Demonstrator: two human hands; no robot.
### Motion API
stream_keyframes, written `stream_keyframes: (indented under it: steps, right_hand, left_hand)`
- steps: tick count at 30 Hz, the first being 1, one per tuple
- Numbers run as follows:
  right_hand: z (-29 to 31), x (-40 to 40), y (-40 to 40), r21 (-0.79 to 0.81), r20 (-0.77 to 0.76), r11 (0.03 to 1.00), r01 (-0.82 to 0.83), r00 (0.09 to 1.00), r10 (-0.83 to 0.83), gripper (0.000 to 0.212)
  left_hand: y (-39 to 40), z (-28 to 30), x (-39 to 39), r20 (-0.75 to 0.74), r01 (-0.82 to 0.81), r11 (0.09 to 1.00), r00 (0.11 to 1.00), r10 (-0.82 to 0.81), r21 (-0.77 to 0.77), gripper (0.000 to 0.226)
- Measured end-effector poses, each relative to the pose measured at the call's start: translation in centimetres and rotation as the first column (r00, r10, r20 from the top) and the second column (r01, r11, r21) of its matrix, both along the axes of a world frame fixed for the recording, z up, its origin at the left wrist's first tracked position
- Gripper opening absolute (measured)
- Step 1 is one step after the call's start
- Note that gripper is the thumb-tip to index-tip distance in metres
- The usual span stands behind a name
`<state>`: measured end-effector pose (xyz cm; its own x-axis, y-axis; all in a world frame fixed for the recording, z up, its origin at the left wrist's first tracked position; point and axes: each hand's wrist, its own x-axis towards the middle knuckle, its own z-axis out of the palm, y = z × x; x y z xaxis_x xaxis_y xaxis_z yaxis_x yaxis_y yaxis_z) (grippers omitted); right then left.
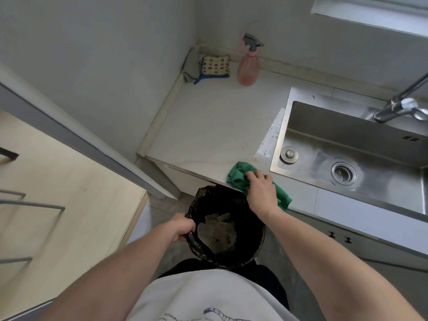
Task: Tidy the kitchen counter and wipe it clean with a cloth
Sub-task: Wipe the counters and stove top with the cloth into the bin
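Observation:
A green cloth (238, 176) lies bunched at the front edge of the pale kitchen counter (208, 121). My right hand (260, 193) rests on top of it, fingers curled over the fabric. Just below the counter edge sits a black bin (222, 228) lined with a dark bag, with crumpled scraps inside. My left hand (183, 227) grips the bin's left rim. Small crumbs dot the counter close to the sink's left edge.
A steel sink (347, 147) with a faucet (398, 107) fills the right side. At the back corner stand a pink spray bottle (249, 66) and a dotted sponge cloth (215, 66). A door frame and wooden floor lie to the left.

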<state>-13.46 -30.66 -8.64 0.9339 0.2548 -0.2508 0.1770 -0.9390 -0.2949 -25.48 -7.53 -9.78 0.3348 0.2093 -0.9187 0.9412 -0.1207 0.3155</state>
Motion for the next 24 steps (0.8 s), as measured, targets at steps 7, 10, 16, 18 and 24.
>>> stream_keyframes:
  steps: [7,10,16,18,24]
  right_hand:
    - [0.4,-2.4,1.6,0.043,-0.164,0.917,-0.398,0.902,0.399,0.052]
    - [0.9,-4.7,0.6,0.111,-0.163,0.921,-0.374,0.907,0.388,0.053]
    - [3.5,-2.1,-3.7,0.245,0.052,0.968,-0.058,0.998,0.047,0.042]
    - [4.3,-0.5,-4.7,0.254,0.101,0.967,-0.005,0.995,-0.022,0.041]
    - [3.8,1.8,-5.7,0.141,0.115,0.984,0.11,0.985,-0.126,0.048]
  left_hand:
    - [0.9,0.6,0.4,-0.009,0.035,0.999,0.999,-0.035,-0.005,0.025]
    - [1.4,0.4,0.5,-0.002,0.046,0.999,0.999,-0.046,-0.007,0.026]
    - [1.9,0.0,0.7,0.026,0.043,0.999,0.999,-0.043,0.007,0.03]
    - [2.0,-0.2,0.7,0.018,0.035,0.999,0.999,-0.035,0.003,0.035]
    - [2.3,-0.9,0.5,0.021,0.06,0.998,0.998,-0.06,0.02,0.033]
